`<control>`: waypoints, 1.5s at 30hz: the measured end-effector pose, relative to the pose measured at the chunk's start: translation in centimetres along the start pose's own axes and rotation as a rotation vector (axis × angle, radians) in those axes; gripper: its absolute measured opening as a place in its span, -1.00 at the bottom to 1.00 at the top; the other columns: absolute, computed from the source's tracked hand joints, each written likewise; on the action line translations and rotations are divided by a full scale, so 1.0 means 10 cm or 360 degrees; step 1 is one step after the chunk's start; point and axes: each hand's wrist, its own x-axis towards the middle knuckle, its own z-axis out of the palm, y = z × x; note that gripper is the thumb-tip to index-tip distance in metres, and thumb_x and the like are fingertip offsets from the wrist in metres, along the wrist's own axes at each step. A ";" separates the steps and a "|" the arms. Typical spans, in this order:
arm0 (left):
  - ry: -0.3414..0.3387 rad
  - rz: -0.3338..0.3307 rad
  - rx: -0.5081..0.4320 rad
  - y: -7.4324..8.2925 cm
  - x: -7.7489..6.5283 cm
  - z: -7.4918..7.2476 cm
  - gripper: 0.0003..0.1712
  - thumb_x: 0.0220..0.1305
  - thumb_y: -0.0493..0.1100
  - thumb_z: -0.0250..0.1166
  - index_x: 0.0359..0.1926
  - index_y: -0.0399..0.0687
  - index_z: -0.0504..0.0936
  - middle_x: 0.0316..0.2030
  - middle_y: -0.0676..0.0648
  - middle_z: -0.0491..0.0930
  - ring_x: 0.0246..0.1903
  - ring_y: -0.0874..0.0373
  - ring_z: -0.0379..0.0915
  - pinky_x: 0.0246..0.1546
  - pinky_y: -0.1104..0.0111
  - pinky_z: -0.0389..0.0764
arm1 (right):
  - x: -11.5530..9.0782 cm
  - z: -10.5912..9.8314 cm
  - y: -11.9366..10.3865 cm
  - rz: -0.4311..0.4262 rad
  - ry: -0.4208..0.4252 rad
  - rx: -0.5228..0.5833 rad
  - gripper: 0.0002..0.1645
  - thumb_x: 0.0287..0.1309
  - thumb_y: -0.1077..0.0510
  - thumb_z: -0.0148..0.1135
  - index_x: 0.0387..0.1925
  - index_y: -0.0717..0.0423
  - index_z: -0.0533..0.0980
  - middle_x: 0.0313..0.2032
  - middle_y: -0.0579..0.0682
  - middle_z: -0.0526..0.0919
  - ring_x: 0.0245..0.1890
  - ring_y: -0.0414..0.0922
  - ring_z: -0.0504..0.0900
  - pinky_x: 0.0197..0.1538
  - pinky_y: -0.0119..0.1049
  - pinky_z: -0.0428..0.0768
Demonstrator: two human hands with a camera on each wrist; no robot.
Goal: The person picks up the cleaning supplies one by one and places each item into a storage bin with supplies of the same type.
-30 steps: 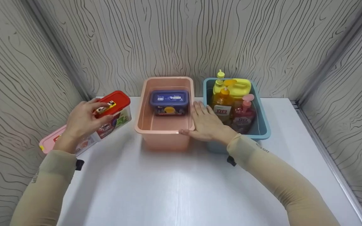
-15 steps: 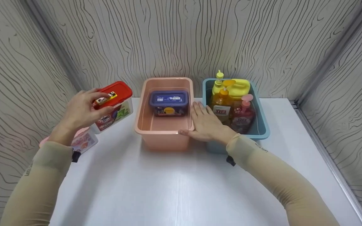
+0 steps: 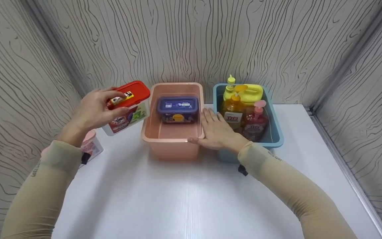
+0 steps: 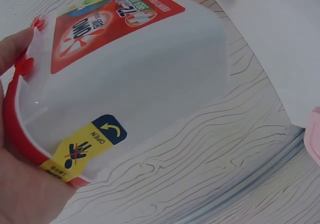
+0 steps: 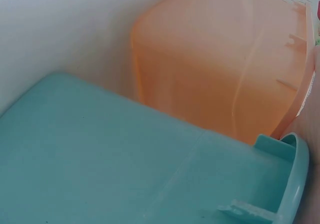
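My left hand (image 3: 95,108) grips a red-lidded OMO detergent tub (image 3: 137,93) by its lid, thumb on the near side and fingers across the top. The tub hangs tilted above the table, just left of the pink bin (image 3: 171,140). Its white side (image 4: 150,69) with a yellow OPEN label fills the left wrist view. My right hand (image 3: 216,129) rests with straight fingers along the pink bin's right rim, its thumb over the front corner. Inside that bin sits a dark blue lidded tub (image 3: 177,105). Part of a pink-lidded tub (image 3: 93,146) shows behind my left forearm.
A teal bin (image 3: 274,145) stands right of the pink one. It holds an orange pump bottle (image 3: 233,106), a red pump bottle (image 3: 255,124) and yellow containers (image 3: 252,94). Patterned walls (image 3: 184,39) border the white table (image 3: 164,199).
My left hand has lifted the red-lidded tub and carried it right, toward the pink bin, away from the pink-lidded tub. My right hand has stayed in place on the rim.
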 end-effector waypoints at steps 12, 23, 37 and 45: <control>-0.0069 0.0126 -0.0121 0.21 0.24 0.13 -0.41 0.46 0.06 0.49 0.43 0.01 0.72 0.55 -0.22 0.55 0.39 -0.28 0.46 0.35 -0.34 0.69 | -0.01 -0.01 0.01 -0.0013 -0.0042 0.0008 0.58 0.36 -0.85 -0.21 0.83 0.26 -0.24 0.85 0.27 -0.31 0.89 0.23 -0.29 0.89 0.24 -0.20; -0.0154 0.0185 -0.0159 0.30 0.47 0.32 -0.44 0.47 0.03 0.48 0.40 0.01 0.70 0.44 -0.21 0.63 0.33 -0.25 0.54 0.37 -0.30 0.70 | -0.02 -0.02 0.02 -0.0022 -0.0035 0.0014 0.62 0.31 -0.89 -0.25 0.83 0.25 -0.26 0.85 0.25 -0.32 0.89 0.22 -0.30 0.89 0.25 -0.21; -0.0290 0.0302 -0.0233 0.50 0.71 0.48 -0.49 0.45 -0.06 0.48 0.35 -0.02 0.68 0.38 -0.17 0.65 0.34 -0.21 0.56 0.44 -0.27 0.66 | -0.02 -0.03 0.01 -0.0011 -0.0032 0.0019 0.56 0.38 -0.82 -0.17 0.83 0.25 -0.25 0.85 0.25 -0.31 0.89 0.22 -0.29 0.89 0.25 -0.21; -0.0370 0.0403 -0.0156 0.64 0.83 0.56 -0.47 0.45 -0.04 0.46 0.37 0.01 0.67 0.37 -0.14 0.63 0.38 -0.18 0.50 0.51 -0.24 0.59 | -0.01 -0.01 0.01 0.0002 -0.0010 0.0045 0.61 0.30 -0.89 -0.20 0.83 0.24 -0.20 0.86 0.22 -0.30 0.89 0.22 -0.28 0.89 0.26 -0.19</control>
